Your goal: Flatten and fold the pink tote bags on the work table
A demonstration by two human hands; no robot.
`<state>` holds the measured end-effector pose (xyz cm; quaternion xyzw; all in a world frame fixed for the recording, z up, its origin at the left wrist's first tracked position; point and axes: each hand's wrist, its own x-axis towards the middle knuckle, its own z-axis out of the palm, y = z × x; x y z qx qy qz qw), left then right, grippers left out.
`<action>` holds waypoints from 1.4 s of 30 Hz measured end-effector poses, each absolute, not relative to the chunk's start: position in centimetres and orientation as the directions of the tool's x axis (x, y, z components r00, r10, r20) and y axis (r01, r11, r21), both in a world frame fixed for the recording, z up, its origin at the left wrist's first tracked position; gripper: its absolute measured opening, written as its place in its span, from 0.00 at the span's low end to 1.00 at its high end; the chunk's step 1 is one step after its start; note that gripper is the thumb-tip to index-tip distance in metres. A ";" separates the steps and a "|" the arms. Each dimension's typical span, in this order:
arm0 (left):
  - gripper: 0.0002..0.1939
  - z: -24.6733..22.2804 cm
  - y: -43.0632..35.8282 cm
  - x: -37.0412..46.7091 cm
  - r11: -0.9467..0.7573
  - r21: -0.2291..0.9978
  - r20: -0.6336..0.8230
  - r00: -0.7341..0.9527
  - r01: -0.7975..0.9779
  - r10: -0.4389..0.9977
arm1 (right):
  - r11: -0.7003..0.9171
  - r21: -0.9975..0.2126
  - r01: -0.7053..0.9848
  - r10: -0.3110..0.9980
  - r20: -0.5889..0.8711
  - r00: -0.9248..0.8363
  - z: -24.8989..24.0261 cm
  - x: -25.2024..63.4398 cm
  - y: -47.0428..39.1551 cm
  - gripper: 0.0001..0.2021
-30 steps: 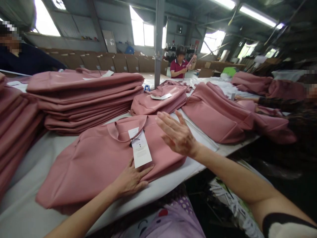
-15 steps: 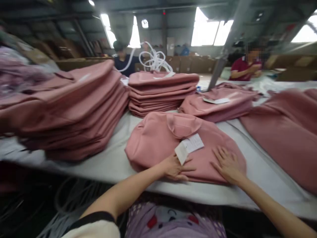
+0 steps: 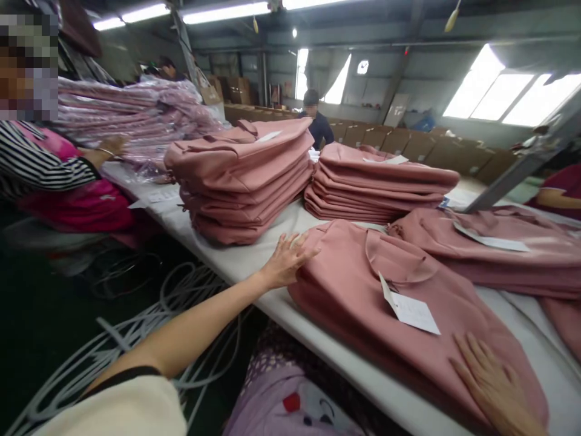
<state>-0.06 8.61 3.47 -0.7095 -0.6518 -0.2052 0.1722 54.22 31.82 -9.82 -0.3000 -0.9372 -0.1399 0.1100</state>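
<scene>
A pink bag (image 3: 358, 284) lies flat on the white-covered table (image 3: 218, 260) in front of me, its handle loop facing up. White paper tags (image 3: 415, 312) hang from that handle and rest on the bag. At the bag's left end is my left hand (image 3: 290, 259), fingers spread, the fingertips against its edge. My right hand (image 3: 492, 378) lies flat with fingers apart on the bag's right part. Neither hand grips anything.
Stacks of pink bags stand behind on the left (image 3: 245, 181) and in the middle (image 3: 381, 184); more bags (image 3: 503, 248) lie at right. Plastic-wrapped bags (image 3: 149, 115) are piled at far left beside a person in striped sleeves (image 3: 49, 163). White tubing (image 3: 167, 333) coils below the table.
My view has swung left. My left hand has moved from the bag's front near the tags to its left end. The right hand stays flat on the bag.
</scene>
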 end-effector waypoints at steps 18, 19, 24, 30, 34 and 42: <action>0.21 -3.6 10.8 0.0 0.080 0.415 0.469 -0.289 0.906 0.834 | 0.787 0.300 0.539 0.479 0.255 -0.840 -10.5 56.1 33.2 0.25; 0.14 -3.9 11.0 -0.4 0.080 0.404 0.460 -0.278 0.911 0.843 | 0.778 0.301 0.552 0.491 0.257 -0.832 -10.4 55.9 33.0 0.25; 0.05 -2.3 11.4 -2.2 -0.023 0.297 0.435 -0.114 0.955 0.893 | 0.762 0.284 0.581 0.516 0.275 -0.811 -10.3 55.5 32.3 0.26; 0.27 4.4 11.4 -0.5 -0.250 0.013 0.385 0.225 0.968 0.895 | 0.783 0.289 0.550 0.496 0.243 -0.834 -9.8 55.2 32.2 0.26; 0.16 6.8 11.9 1.4 -0.438 -0.239 0.221 0.488 0.866 0.844 | 0.776 0.266 0.572 0.539 0.194 -0.820 -9.1 55.2 32.0 0.28; 0.20 -0.3 6.1 3.7 -0.284 -0.049 0.260 0.287 0.958 0.922 | 0.712 0.172 0.681 0.652 0.200 -0.731 -9.0 55.8 30.7 0.33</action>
